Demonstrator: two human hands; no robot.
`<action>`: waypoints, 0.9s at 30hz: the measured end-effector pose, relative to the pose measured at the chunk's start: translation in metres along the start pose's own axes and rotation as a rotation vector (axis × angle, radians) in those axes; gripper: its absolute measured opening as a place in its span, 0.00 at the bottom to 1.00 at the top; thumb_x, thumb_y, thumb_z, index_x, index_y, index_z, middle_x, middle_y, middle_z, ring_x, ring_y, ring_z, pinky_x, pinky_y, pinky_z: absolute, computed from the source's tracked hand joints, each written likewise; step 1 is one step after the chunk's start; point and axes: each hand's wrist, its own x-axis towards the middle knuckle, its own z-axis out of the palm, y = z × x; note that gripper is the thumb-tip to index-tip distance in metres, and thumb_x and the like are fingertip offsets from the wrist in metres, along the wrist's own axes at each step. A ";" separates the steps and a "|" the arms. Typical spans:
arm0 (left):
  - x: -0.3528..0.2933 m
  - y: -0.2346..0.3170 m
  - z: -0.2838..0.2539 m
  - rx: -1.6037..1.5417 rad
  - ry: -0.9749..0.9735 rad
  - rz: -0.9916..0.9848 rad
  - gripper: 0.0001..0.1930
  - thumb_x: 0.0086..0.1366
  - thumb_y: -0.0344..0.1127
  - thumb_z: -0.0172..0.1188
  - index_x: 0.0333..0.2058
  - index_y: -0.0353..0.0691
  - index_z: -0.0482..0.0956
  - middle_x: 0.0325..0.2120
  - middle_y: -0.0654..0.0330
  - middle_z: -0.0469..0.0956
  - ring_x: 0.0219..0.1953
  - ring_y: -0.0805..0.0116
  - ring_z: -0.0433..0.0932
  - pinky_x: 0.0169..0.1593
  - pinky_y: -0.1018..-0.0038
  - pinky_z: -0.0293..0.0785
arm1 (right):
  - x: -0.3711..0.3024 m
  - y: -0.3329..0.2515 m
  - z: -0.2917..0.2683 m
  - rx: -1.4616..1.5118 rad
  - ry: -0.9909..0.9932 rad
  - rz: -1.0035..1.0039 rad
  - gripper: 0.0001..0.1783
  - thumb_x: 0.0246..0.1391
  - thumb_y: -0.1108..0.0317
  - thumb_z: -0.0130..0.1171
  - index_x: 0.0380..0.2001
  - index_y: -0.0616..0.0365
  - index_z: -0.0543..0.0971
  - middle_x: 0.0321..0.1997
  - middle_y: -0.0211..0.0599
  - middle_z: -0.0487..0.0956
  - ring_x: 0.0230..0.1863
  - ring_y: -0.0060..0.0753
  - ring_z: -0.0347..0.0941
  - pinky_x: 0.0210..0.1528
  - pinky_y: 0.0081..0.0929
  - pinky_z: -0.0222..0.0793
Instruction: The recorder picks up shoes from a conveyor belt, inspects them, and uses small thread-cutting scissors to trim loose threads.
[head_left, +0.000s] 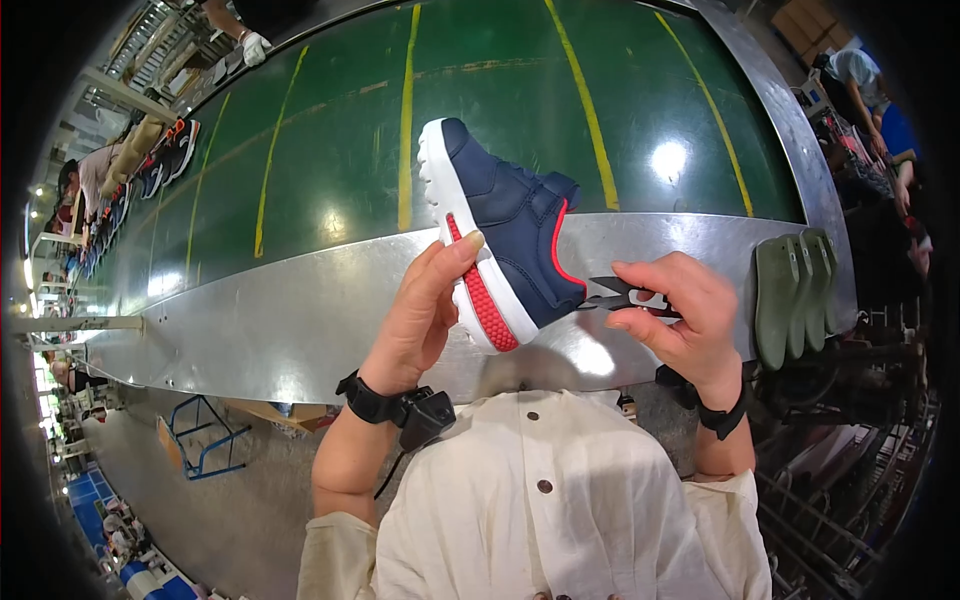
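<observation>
A navy blue shoe (500,220) with a white sole, a red textured band in its side and a red collar lining is held up over the metal edge of the bench. My left hand (425,305) grips its sole, thumb on the red band. Between the thumb and fingers of my right hand (685,315) is a pair of black thread snips (625,296). Their blade end points left and reaches the shoe's heel collar; whether it touches the shoe I cannot tell. The fingers of my left hand are partly hidden behind the sole.
Ahead runs a green conveyor belt (340,150) with yellow lines, bordered by a metal ledge (240,310). Several olive shoe lasts or insoles (778,300) stand at the right. A row of shoes (178,150) lies far left. Across the belt is another person's gloved hand (254,48).
</observation>
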 end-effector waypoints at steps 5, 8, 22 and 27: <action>-0.003 0.004 0.005 0.018 -0.046 -0.085 0.30 0.61 0.52 0.51 0.55 0.37 0.61 0.48 0.54 0.71 0.50 0.64 0.72 0.54 0.68 0.67 | 0.002 0.000 0.000 -0.083 -0.057 -0.151 0.17 0.33 0.58 0.69 0.28 0.54 0.80 0.16 0.27 0.71 0.15 0.27 0.66 0.16 0.21 0.58; -0.004 0.005 0.008 0.039 -0.027 -0.107 0.28 0.59 0.52 0.53 0.49 0.36 0.65 0.41 0.58 0.73 0.43 0.70 0.74 0.46 0.75 0.69 | 0.000 0.001 0.001 -0.111 -0.082 -0.225 0.15 0.33 0.58 0.69 0.26 0.53 0.79 0.15 0.25 0.70 0.15 0.26 0.64 0.15 0.21 0.57; 0.006 -0.002 0.005 0.134 -0.020 -0.142 0.26 0.56 0.56 0.56 0.41 0.37 0.72 0.27 0.69 0.73 0.22 0.89 0.66 0.20 0.90 0.54 | 0.005 -0.003 -0.008 -0.181 -0.251 -0.332 0.16 0.33 0.58 0.68 0.27 0.54 0.79 0.18 0.26 0.74 0.14 0.25 0.64 0.15 0.20 0.57; 0.010 -0.004 -0.001 0.141 -0.050 -0.199 0.25 0.62 0.47 0.52 0.51 0.36 0.67 0.44 0.58 0.74 0.45 0.70 0.75 0.50 0.72 0.71 | 0.005 -0.005 -0.010 -0.228 -0.272 -0.328 0.15 0.35 0.59 0.67 0.27 0.54 0.78 0.18 0.26 0.73 0.15 0.25 0.63 0.15 0.21 0.56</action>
